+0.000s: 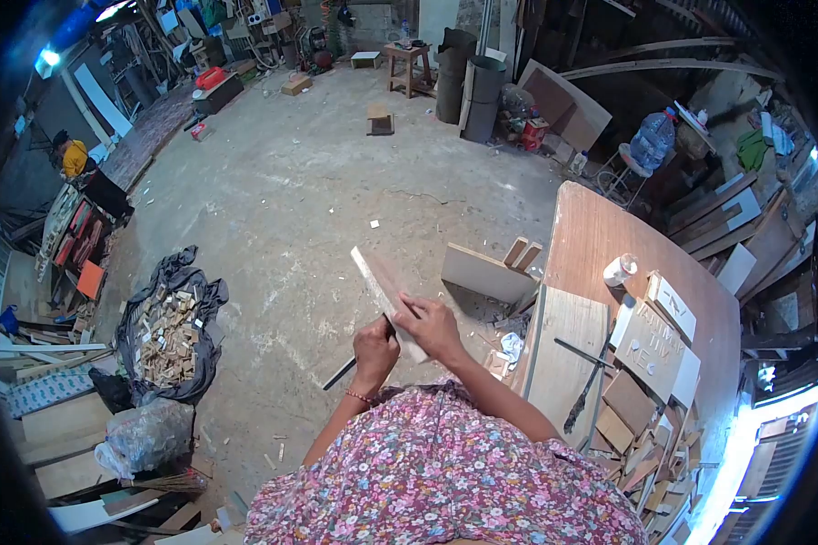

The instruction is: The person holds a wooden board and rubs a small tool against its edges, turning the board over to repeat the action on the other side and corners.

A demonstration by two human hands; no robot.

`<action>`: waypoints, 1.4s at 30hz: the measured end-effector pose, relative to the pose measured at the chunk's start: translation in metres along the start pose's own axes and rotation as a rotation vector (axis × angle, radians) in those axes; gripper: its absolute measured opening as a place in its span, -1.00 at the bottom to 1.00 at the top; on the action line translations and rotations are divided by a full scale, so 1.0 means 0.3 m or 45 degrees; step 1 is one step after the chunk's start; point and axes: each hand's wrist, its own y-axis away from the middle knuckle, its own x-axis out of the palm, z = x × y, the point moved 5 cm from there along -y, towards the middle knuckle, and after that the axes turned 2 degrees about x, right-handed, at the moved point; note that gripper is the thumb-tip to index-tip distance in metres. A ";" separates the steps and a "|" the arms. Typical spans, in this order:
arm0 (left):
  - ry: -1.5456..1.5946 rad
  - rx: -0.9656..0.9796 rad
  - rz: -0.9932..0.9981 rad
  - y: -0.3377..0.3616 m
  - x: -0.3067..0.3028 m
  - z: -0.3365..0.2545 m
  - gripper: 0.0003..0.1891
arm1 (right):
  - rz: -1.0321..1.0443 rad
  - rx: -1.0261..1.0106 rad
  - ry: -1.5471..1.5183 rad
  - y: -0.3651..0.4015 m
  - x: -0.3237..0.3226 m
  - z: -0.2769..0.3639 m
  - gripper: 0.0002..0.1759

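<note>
A thin, pale wooden board (374, 272) is tilted up in front of my body, above the concrete floor. My right hand (432, 329) is closed on its lower part, fingers across the face. Beside it, my left hand (374, 351) makes a fist at the board's left edge. A dark straight bar (339, 373) sticks out below this fist, and a black bit shows above it near the board. What kind of tool the bar is, I cannot make out. Whether the left fingers also touch the board is hidden.
On my right stands a wooden table (577, 232) with a white bottle (620, 270), cut letter panels (650, 341) and wood offcuts. A black sack (211, 300) of wood scraps lies left. A grey panel (488, 274) stands by the table. Another person (75, 159) is far left.
</note>
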 end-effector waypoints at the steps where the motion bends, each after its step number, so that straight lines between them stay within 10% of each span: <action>1: -0.009 0.025 0.046 0.005 0.007 -0.001 -0.96 | 0.029 0.024 -0.056 -0.010 -0.004 0.007 -0.41; 42: 0.162 -0.034 0.079 0.014 0.036 0.035 -0.92 | 0.021 0.049 -0.074 -0.011 -0.008 0.014 -0.44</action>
